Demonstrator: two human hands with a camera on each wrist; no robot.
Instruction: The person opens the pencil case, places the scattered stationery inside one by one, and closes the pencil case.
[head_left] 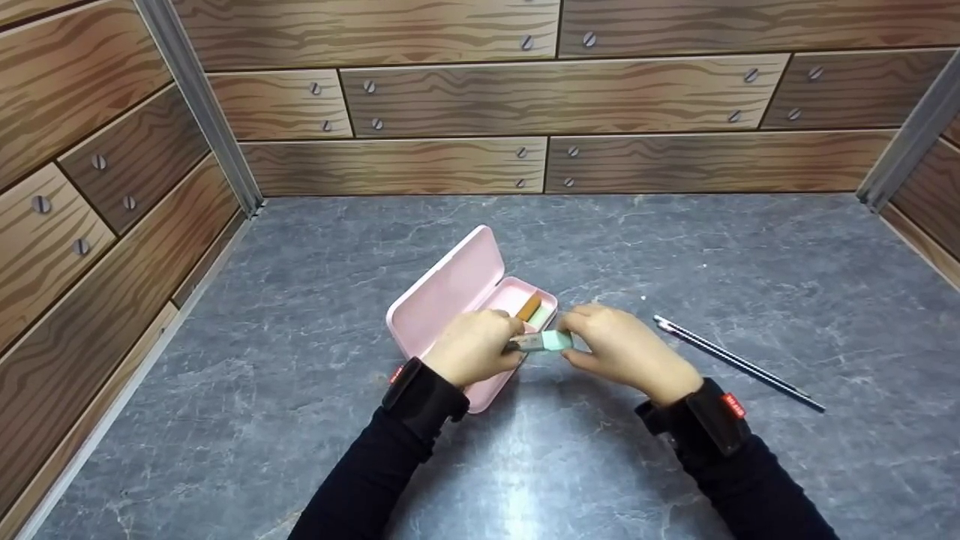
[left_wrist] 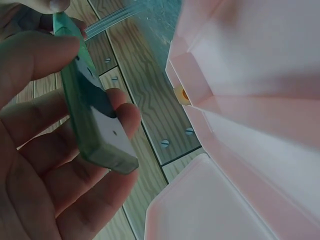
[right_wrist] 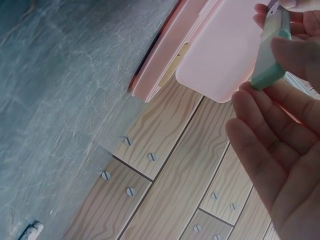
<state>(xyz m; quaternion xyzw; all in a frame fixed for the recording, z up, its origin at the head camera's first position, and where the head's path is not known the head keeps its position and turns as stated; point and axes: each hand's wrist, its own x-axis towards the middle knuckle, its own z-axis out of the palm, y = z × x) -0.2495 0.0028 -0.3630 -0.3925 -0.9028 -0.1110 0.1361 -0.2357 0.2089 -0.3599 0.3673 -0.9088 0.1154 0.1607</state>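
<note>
A small rectangular block (head_left: 532, 343), grey on one half and mint green on the other, is held between both hands above an open pink pencil case (head_left: 448, 289). My left hand (head_left: 474, 346) grips the grey half; in the left wrist view the block's face (left_wrist: 102, 112) is white with a dark patch. My right hand (head_left: 622, 346) pinches the mint-green end (right_wrist: 269, 74) between thumb and fingers. Inside the case lie an orange-brown piece (head_left: 529, 307) and a pale green piece (head_left: 540, 315). The left hand hides part of the case's tray.
Two long thin dark-patterned sticks, like pencils (head_left: 739, 364), lie side by side to the right of the right hand. The case's lid (head_left: 450, 281) stands raised on its left side. Wood-patterned walls (head_left: 555, 97) enclose the grey marbled tabletop (head_left: 315, 300) at back and sides.
</note>
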